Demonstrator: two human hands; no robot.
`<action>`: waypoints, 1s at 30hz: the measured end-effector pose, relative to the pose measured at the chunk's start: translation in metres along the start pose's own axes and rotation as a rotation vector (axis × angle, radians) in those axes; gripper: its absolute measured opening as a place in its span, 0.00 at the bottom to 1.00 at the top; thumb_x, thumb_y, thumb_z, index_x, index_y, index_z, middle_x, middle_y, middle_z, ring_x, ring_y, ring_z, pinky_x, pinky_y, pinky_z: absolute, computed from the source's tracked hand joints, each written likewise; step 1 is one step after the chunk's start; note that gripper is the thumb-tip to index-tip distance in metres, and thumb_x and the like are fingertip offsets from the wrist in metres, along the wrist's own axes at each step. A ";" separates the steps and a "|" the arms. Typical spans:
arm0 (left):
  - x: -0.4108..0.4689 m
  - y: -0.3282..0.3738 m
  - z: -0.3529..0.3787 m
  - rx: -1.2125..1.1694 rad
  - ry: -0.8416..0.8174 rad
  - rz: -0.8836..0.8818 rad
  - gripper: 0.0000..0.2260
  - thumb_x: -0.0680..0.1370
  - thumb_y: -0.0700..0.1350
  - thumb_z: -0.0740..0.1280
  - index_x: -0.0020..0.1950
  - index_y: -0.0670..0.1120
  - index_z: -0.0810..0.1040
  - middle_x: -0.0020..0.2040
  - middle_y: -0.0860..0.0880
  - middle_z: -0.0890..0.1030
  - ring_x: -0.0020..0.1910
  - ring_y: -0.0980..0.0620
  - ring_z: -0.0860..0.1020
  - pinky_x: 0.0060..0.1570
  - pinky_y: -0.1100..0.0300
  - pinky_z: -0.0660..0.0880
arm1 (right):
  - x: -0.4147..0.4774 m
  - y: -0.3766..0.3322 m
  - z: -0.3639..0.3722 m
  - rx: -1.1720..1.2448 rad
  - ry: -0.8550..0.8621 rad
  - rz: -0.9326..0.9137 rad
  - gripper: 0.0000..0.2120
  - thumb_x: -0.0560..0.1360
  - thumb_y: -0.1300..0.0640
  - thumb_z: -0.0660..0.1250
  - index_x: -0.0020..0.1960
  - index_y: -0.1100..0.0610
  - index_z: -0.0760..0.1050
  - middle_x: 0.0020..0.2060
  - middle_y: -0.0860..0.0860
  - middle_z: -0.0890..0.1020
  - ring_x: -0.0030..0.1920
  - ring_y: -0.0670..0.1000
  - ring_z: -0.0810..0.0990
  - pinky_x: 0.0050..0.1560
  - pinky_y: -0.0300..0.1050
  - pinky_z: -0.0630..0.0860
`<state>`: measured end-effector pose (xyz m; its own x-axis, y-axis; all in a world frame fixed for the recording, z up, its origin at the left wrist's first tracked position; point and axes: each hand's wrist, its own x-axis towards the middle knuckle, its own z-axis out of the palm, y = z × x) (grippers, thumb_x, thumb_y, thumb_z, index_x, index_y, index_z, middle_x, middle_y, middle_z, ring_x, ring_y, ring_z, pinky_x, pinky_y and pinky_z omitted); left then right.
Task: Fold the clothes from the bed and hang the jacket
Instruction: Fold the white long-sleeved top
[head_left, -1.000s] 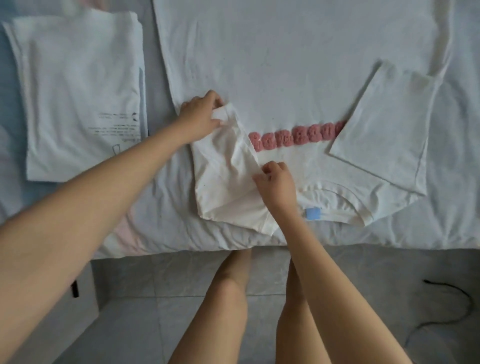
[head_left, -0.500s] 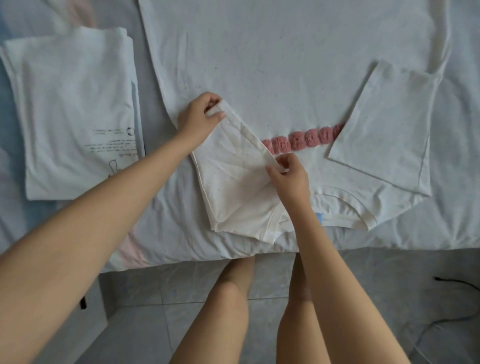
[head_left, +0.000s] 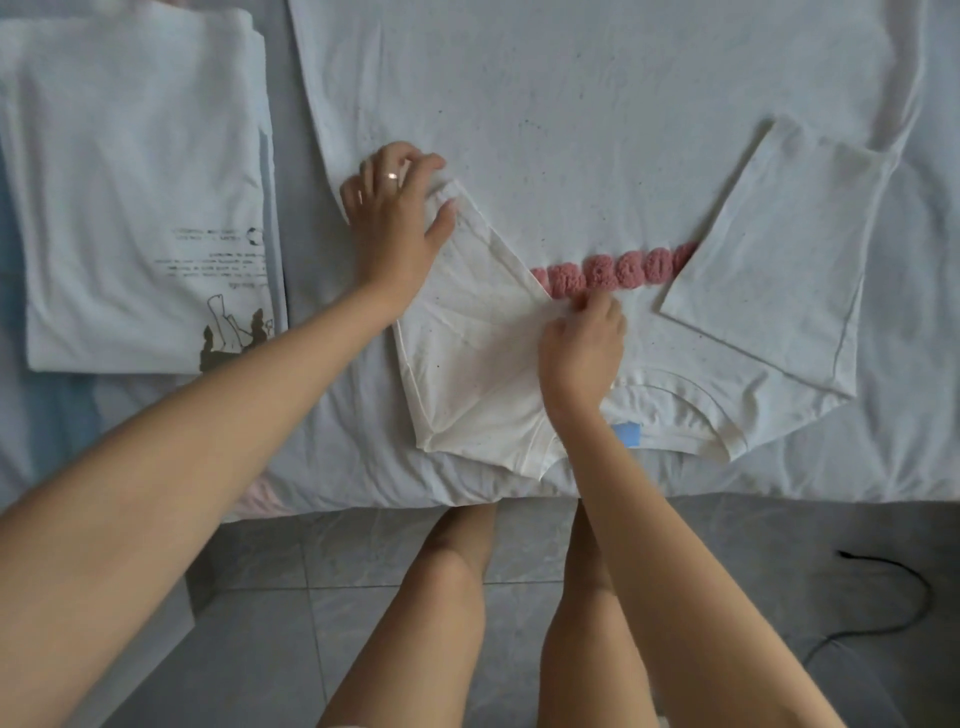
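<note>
White T-shirt (head_left: 597, 130): being spread face up across the middle of the bed (head_left: 909, 441), collar (head_left: 691, 410) toward the near edge, evidently so that each fold can be made flat. Sleeve (head_left: 478, 364) on the left side: being turned inward over the chest; its inner edge is being pinched by the curled fingers of the right hand (head_left: 582, 343), just beside the pink lettering (head_left: 618, 270), probably so the crease can be drawn straight. Its cuff end is being pressed down by the left hand (head_left: 395, 228), fingers spread and nearly straight, thumb lying on the cloth, judged an anchor. Opposite sleeve (head_left: 779, 260): already folded in, covering the lettering's end. Folded shirt (head_left: 130, 182): being kept apart toward the left edge, apparently finished. No jacket is being shown.
</note>
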<state>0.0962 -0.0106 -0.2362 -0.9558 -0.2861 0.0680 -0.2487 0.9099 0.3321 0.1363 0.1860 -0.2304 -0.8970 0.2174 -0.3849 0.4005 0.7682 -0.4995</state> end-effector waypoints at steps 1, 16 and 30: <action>-0.016 0.000 -0.002 0.050 0.007 0.108 0.15 0.75 0.49 0.63 0.60 0.48 0.77 0.61 0.47 0.76 0.61 0.46 0.72 0.58 0.51 0.62 | -0.005 -0.001 0.007 -0.182 0.048 -0.162 0.19 0.70 0.65 0.61 0.61 0.60 0.72 0.59 0.57 0.76 0.60 0.56 0.72 0.60 0.47 0.65; -0.108 -0.013 0.006 0.314 -0.403 0.284 0.35 0.76 0.57 0.53 0.77 0.40 0.50 0.78 0.42 0.51 0.77 0.43 0.50 0.72 0.40 0.44 | 0.009 0.044 0.005 -0.721 -0.212 -1.042 0.32 0.79 0.42 0.46 0.78 0.56 0.45 0.77 0.53 0.50 0.77 0.54 0.52 0.75 0.51 0.39; -0.213 -0.019 -0.005 0.385 -0.461 0.528 0.35 0.70 0.41 0.55 0.78 0.40 0.52 0.78 0.45 0.49 0.77 0.50 0.49 0.75 0.45 0.45 | 0.028 0.205 -0.145 -0.734 -0.270 -1.114 0.37 0.74 0.48 0.58 0.78 0.53 0.46 0.78 0.48 0.48 0.77 0.48 0.48 0.76 0.49 0.46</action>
<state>0.3055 0.0318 -0.2526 -0.9099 0.2882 -0.2983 0.2987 0.9543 0.0109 0.1666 0.4369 -0.2316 -0.5779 -0.7822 -0.2330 -0.7731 0.6161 -0.1510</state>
